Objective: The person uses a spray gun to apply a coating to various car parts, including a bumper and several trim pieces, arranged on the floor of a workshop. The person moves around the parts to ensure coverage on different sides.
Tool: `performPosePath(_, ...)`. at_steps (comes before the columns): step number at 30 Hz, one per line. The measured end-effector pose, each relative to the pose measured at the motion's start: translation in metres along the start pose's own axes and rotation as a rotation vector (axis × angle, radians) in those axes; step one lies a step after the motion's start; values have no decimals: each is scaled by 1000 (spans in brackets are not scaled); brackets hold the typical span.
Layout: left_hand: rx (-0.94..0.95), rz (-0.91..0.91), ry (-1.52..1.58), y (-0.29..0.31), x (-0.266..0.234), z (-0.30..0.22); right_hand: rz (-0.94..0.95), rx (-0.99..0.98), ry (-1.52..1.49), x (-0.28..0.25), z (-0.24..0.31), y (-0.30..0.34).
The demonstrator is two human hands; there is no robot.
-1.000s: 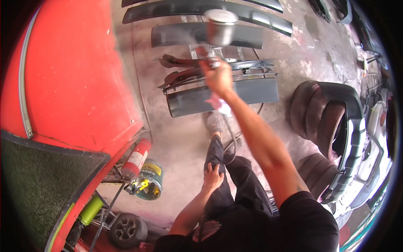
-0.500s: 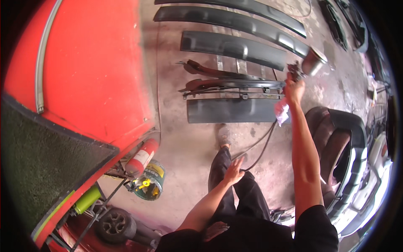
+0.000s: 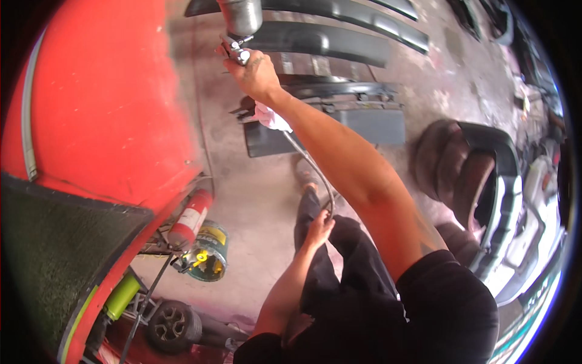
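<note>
My right hand [image 3: 257, 76], arm stretched out, is closed around a spray gun [image 3: 236, 53] with a grey cup [image 3: 242, 17] on top. A white-pink cloth [image 3: 271, 116] hangs below that hand, around the lower end of the gun. From there a hose [image 3: 312, 162] curves down to my left hand [image 3: 319, 229], whose fingers are wrapped round it near my legs. Long dark panels [image 3: 321, 41] lie in rows beyond and beneath the right arm. Close by are thin black trim pieces [image 3: 345, 90] and a flat grey panel [image 3: 370, 126], partly covered by my forearm.
A large red surface [image 3: 97, 103] stands at the left. Below it are a red fire extinguisher [image 3: 191, 218], a bucket [image 3: 213, 255] with yellow items, a green cylinder [image 3: 122, 297] and a wheel [image 3: 171, 326]. Dark and silver bumpers [image 3: 506, 200] stack up at the right.
My right hand has swung from the right end of the panels to their left end with the spray gun. My left hand has moved slightly up and left and closed on the hose.
</note>
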State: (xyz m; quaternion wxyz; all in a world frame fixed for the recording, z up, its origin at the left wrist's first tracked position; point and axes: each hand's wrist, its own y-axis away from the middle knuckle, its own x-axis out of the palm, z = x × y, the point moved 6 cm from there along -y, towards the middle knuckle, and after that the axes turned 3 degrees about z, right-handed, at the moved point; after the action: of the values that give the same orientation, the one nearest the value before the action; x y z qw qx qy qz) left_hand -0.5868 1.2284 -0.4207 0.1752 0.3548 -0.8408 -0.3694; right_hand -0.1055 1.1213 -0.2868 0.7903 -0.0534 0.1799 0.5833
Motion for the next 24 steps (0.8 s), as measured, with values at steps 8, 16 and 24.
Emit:
performPosePath(8,1,67,117,51,42,28,-441,205,148,-259,-117,192)
performPosePath(16,406,257,739,181,11,-159,-670,325,428,-387,-181,383)
performPosePath(24,1196,263,877,364,-21,-303,-236,215,317,-158,-84,372)
